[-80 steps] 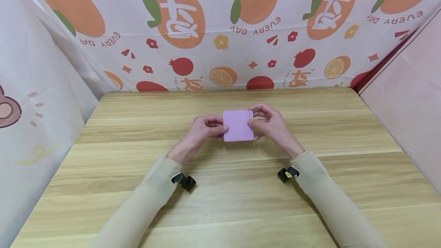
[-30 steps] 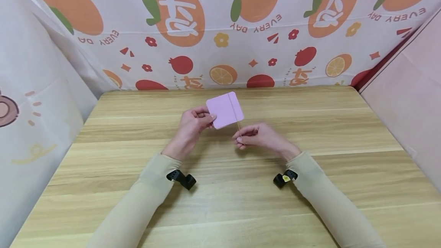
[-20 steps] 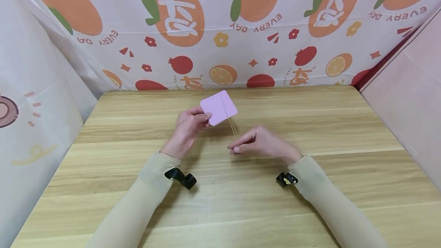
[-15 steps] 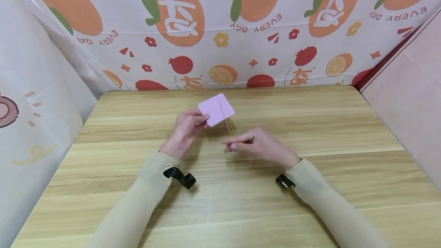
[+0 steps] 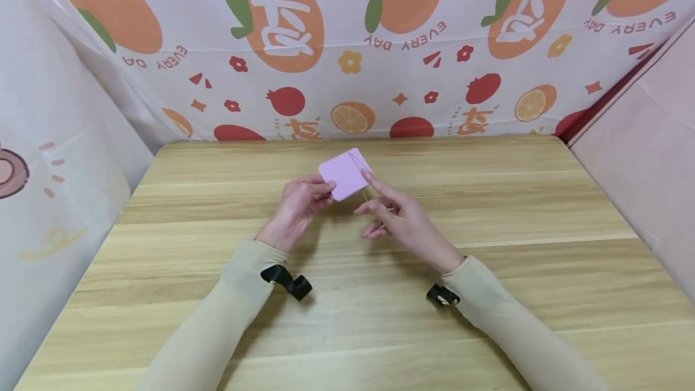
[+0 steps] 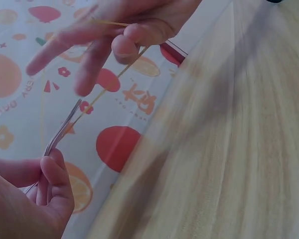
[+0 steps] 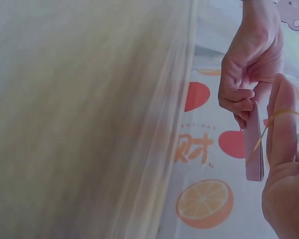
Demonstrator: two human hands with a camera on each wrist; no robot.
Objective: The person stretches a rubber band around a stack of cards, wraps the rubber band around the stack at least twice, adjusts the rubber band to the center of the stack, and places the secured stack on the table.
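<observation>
Words are showing on the cloth [image 5: 404, 77] at the back: "EVERY DAY" [image 5: 423, 36] is repeating along it, upside down, and big white marks are sitting on some orange fruits. Left hand [image 5: 297, 201] is pinching the pink cards [image 5: 343, 177] by one side, with the thumb lying on top. The cards are tilting up above the table [image 5: 336, 318]. Right hand [image 5: 402, 216] is spreading its fingers fairly wide, and the yellow band [image 6: 120, 74] is looping round them. That band is also going round the cards and stretching tight between the two. One long finger is pointing at the cards' right edge; I cannot tell if it is touching. Half a second ago, right hand was bunching its fingers below the cards. Now it is reaching higher, and the band is making a thin V on the pink face. The cards are sitting a little more to the right.
</observation>
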